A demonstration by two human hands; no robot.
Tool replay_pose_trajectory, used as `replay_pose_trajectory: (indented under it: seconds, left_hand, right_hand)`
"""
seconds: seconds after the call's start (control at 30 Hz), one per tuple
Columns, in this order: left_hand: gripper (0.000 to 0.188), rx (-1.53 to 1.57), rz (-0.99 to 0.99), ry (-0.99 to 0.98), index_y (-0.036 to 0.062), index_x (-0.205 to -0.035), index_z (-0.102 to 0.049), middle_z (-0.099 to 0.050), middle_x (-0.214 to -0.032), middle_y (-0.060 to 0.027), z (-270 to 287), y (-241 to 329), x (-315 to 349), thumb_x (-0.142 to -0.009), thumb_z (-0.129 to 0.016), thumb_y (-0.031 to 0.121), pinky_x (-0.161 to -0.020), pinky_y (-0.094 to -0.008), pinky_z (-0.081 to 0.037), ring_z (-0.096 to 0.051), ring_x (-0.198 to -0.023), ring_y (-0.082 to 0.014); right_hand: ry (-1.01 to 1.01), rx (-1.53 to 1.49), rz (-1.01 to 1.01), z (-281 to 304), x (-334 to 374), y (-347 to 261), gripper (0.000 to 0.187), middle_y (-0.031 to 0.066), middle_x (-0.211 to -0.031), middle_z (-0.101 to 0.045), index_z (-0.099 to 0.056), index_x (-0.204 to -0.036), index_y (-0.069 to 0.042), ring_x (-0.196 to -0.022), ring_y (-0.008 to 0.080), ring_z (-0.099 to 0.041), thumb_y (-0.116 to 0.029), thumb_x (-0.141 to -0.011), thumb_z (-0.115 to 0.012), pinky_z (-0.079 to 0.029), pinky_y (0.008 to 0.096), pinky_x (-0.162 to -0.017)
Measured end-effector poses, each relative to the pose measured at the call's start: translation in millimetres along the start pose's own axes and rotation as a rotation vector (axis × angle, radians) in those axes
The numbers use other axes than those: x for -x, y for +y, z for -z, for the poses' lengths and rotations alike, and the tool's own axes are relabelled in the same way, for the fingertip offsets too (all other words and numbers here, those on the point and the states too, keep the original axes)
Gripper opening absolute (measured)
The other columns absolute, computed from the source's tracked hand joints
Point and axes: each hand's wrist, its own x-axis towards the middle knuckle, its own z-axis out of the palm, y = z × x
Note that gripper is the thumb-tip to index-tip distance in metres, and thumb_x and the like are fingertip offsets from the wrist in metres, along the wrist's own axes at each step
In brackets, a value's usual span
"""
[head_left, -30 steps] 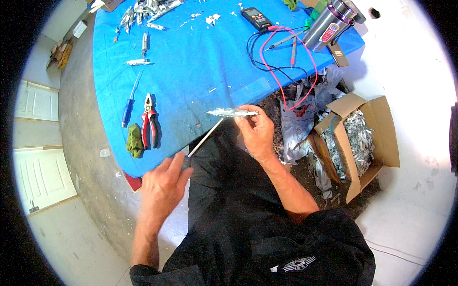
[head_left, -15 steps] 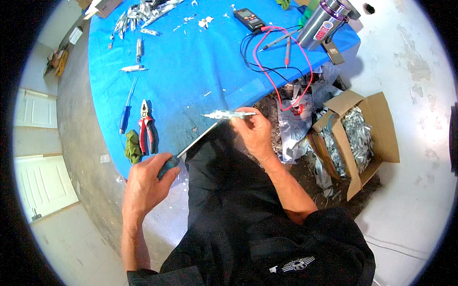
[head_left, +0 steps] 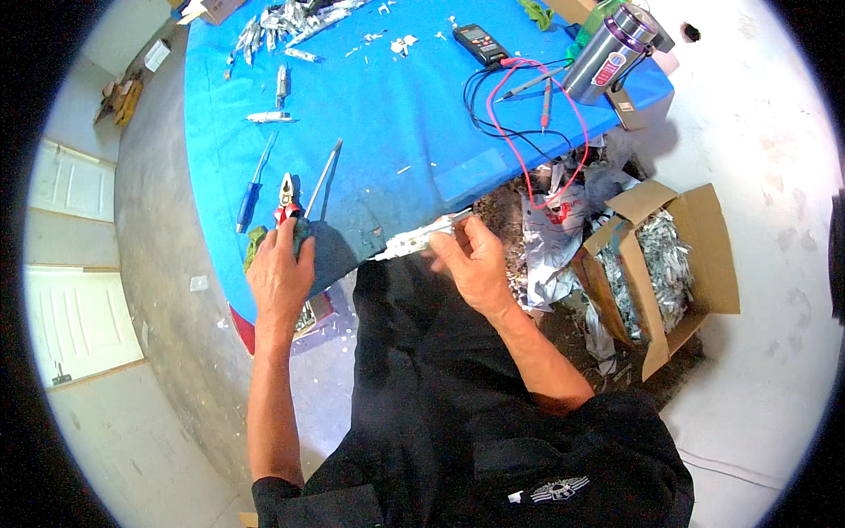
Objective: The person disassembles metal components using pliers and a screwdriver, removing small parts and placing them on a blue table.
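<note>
My right hand [head_left: 480, 273] pinches a thin silvery-white strip [head_left: 409, 241] with ragged edges and dark spots, held at the table's near edge above my lap. At the left, my left hand [head_left: 280, 277] is closed around the teal handle of a screwdriver [head_left: 326, 173], whose long shaft points away over the blue cloth. Red-and-black pliers [head_left: 286, 192] lie just beyond, their handles mostly covered by that hand. A blue-handled screwdriver [head_left: 250, 201] rests left of the pliers. Some green cloth [head_left: 254, 245] shows beside my left fingers.
Similar silvery strips form a pile [head_left: 286, 25] at the far left of the blue-covered table [head_left: 378, 114]. A multimeter [head_left: 480, 44] with red and black leads lies far right, near a steel flask [head_left: 609, 57]. Below stands a cardboard box [head_left: 717, 255] of shredded silvery scraps.
My left hand has moved up with the screwdriver, away from the strip and over to the pliers. In my right hand the strip has tilted, showing its broad face.
</note>
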Motion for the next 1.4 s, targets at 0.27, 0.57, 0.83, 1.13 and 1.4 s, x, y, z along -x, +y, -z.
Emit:
replay_pose_trajectory:
  seconds: [0.27, 0.57, 0.83, 1.13, 1.4]
  left_hand:
    - [0.042, -0.079, -0.19, 0.159, 0.0052, -0.122, -0.068, -0.066, -0.126, -0.0127, 2, 26, 10, -0.088, -0.078, 0.026, -0.099, -0.0479, -0.045, -0.058, -0.121, -0.0336]
    - [0.029, -0.017, -0.078, 0.075, 0.0047, -0.112, -0.069, -0.07, -0.114, -0.0125, -23, 28, 13, -0.092, -0.071, 0.027, -0.086, -0.0485, -0.051, -0.066, -0.105, -0.0332]
    - [0.029, -0.075, -0.079, 0.257, 0.0028, -0.111, -0.07, -0.069, -0.109, -0.0155, -5, 24, 1, -0.091, -0.074, 0.023, -0.086, -0.0467, -0.053, -0.066, -0.103, -0.0366]
    - [0.037, 0.706, -0.103, -0.381, -0.0023, -0.114, -0.073, -0.075, -0.101, -0.017, 8, 90, 46, -0.087, -0.079, 0.022, -0.077, -0.037, -0.055, -0.071, -0.089, -0.027]
    - [0.026, 0.738, 0.01, -0.354, -0.0002, -0.106, -0.075, -0.074, -0.092, -0.0166, -1, 87, 64, -0.087, -0.08, 0.017, -0.072, -0.0367, -0.055, -0.072, -0.081, -0.0287]
  right_hand:
    - [-0.019, 0.026, 0.03, -5, 10, 4, 0.023, 0.0051, -0.097, -0.071, -0.062, -0.113, -0.001, -0.082, 0.0106, -0.068, -0.02, -0.102, -0.069, -0.054, 0.0261, -0.065]
    - [0.018, 0.012, -0.043, -3, 15, 11, 0.024, 0.0054, -0.099, -0.07, -0.062, -0.112, -0.001, -0.08, 0.0103, -0.068, -0.022, -0.103, -0.068, -0.053, 0.0254, -0.063]
    - [-0.012, -0.046, -0.07, -7, 22, 14, 0.02, 0.0029, -0.094, -0.07, -0.064, -0.111, -0.002, -0.079, 0.0088, -0.066, -0.019, -0.102, -0.069, -0.053, 0.0252, -0.063]
    - [-0.145, 0.014, -0.006, -6, 33, 14, 0.023, 0.0017, -0.099, -0.069, -0.065, -0.113, 0.0, -0.086, 0.0072, -0.063, -0.016, -0.098, -0.073, -0.052, 0.026, -0.076]
    - [-0.21, -0.03, -0.089, -2, 40, 19, 0.025, 0.0022, -0.101, -0.069, -0.064, -0.115, 0.0, -0.091, 0.0078, -0.065, -0.009, -0.095, -0.075, -0.055, 0.0266, -0.08]
